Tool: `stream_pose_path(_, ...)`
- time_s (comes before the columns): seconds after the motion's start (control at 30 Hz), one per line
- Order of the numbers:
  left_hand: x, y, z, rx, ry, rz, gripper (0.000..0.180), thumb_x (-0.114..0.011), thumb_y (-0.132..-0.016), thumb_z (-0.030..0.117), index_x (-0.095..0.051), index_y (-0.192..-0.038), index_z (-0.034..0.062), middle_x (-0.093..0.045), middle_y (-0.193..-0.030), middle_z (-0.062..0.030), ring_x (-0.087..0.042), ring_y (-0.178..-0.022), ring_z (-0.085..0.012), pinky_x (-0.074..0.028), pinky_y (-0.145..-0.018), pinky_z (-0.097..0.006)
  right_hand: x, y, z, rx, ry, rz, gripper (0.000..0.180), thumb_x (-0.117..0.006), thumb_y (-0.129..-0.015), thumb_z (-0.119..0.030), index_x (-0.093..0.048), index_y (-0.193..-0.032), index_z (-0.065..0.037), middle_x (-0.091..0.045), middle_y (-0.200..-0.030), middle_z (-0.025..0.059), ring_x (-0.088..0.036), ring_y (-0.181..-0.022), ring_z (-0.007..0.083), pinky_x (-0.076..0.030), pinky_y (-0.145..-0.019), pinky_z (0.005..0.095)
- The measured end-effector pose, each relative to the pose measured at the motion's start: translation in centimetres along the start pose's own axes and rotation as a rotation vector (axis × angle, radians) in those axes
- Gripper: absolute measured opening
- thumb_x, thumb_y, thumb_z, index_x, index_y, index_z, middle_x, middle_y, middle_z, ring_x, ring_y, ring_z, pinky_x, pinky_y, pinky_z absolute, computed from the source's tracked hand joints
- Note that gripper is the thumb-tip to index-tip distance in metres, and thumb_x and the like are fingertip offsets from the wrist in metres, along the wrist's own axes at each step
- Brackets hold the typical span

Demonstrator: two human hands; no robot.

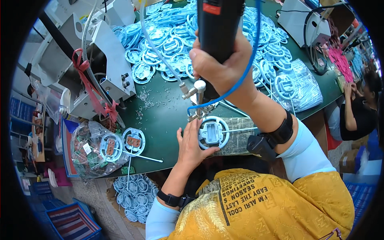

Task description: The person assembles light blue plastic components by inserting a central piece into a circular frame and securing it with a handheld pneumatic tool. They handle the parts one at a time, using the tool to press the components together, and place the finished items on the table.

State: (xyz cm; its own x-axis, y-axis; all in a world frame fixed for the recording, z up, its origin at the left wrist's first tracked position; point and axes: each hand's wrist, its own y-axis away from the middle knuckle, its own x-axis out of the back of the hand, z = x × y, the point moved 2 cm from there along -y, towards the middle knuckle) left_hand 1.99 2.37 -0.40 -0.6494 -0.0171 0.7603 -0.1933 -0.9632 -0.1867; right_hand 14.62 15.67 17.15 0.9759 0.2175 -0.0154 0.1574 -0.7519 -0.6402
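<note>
My right hand is wrapped around the black body of a power screwdriver, held upright with its metal nozzle end down. A thin blue hose curves past the wrist to the nozzle fitting. Under and beside that tip lies a light-blue round plastic part with a rectangular recess and a white stick, resting on a tape-wrapped block. My left hand grips the part's left rim, thumb at its lower edge and fingers near the nozzle. The screw point is hidden.
Loose small screws lie on the green table. Behind is a large heap of light-blue round parts. Left are two parts with brown boards, a bag of circuit boards and a grey machine. A co-worker sits right.
</note>
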Motion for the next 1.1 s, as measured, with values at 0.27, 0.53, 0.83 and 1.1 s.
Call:
stream_pose_path(0.27, 0.6, -0.3, 0.7, 0.034, -0.070, -0.029, 0.110, -0.091, -0.056, 0.034, -0.032, -0.143, 0.0028, -0.046, -0.140, -0.0171, -0.040, -0.134, -0.0324, -0.023, -0.106, -0.064, 2.6, -1.9, -3.7, 0.043, 0.074, -0.023, 0.035, -0.070, -0.082, -0.007, -0.055, -0.113, 0.000, -0.061, -0.079, 0.0029, -0.061, -0.060, 0.0089, -0.051, -0.056, 0.0237)
stream_pose_path(0.53, 2.3, -3.1, 3.2, 0.030, -0.223, -0.279, 0.091, -0.090, -0.055, 0.036, -0.053, -0.135, 0.0131, -0.047, -0.139, -0.0164, -0.037, -0.132, -0.0353, -0.028, -0.104, -0.053, 2.9, 0.3, -4.1, 0.021, 0.030, -0.020, 0.039, -0.072, -0.081, -0.008, -0.054, -0.115, -0.001, -0.060, -0.078, 0.0028, -0.062, -0.062, 0.0092, -0.052, -0.057, 0.0237)
stream_pose_path(0.83, 2.3, -3.8, 3.0, 0.065, -0.264, -0.404, 0.089, -0.087, -0.059, 0.042, -0.053, -0.135, 0.0100, -0.053, -0.135, -0.0184, -0.039, -0.131, -0.0375, -0.028, -0.103, -0.049, 2.1, 0.7, -3.5, -0.003, 0.041, 0.043, 0.034, -0.070, -0.074, -0.013, -0.053, -0.102, -0.002, -0.052, -0.073, 0.0048, -0.051, -0.063, 0.0165, -0.044, -0.059, 0.0300)
stream_pose_path(1.1, 1.8, -3.4, 3.0, -0.008, -0.248, -0.285, 0.085, -0.087, -0.055, 0.039, -0.058, -0.130, 0.0143, -0.048, -0.134, -0.0139, -0.039, -0.125, -0.0333, -0.032, -0.097, -0.051, 2.0, 1.5, -2.5, 0.103, 0.094, 0.043, 0.036, -0.070, -0.075, -0.007, -0.055, -0.108, -0.002, -0.059, -0.075, 0.0001, -0.057, -0.064, 0.0072, -0.047, -0.057, 0.0246)
